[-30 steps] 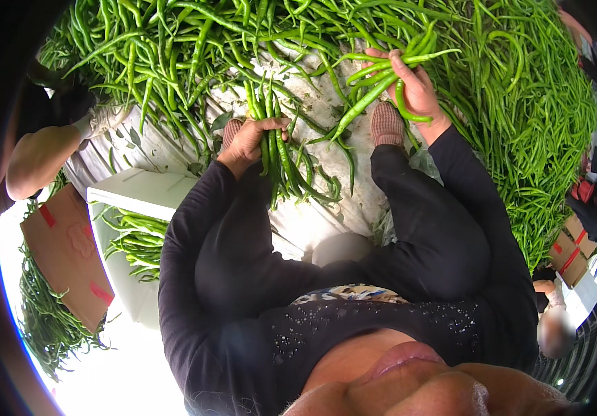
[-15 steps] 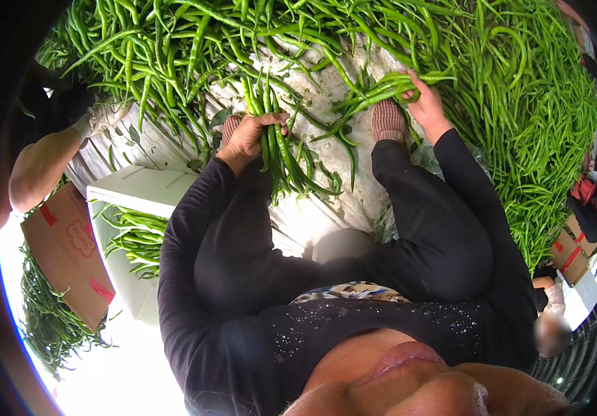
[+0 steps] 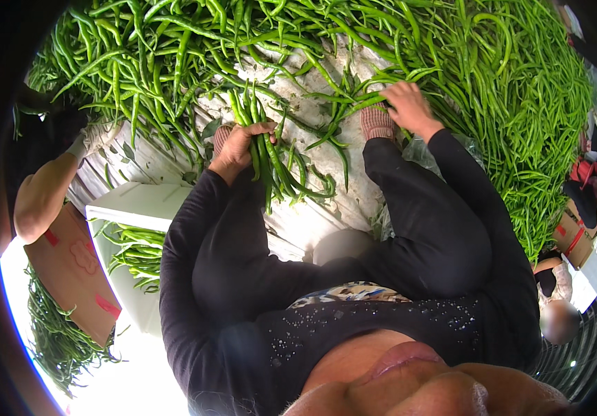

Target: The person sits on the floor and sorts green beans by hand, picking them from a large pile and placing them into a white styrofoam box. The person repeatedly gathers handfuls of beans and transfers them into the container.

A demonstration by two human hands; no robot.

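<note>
My left hand (image 3: 237, 147) is closed around a bunch of long green chili peppers (image 3: 275, 161) that stands upright, with its ends hanging down over my knee. My right hand (image 3: 409, 105) lies on the white sheet (image 3: 312, 114) and grips a few loose green chilies (image 3: 354, 100) at the edge of the big heap of green chilies (image 3: 506, 104). The heap curves around the top and right of the view. Both my arms are in black sleeves.
A white box (image 3: 139, 208) with green chilies inside stands at my left. Beside it lies a brown cardboard carton (image 3: 69, 270), with more chilies below it. Another person's arm (image 3: 35, 201) reaches in at the left. More people and cartons are at the far right.
My right hand has come down from a raised position with chilies to the sheet at the heap's edge. My left hand has kept its bunch almost still.
</note>
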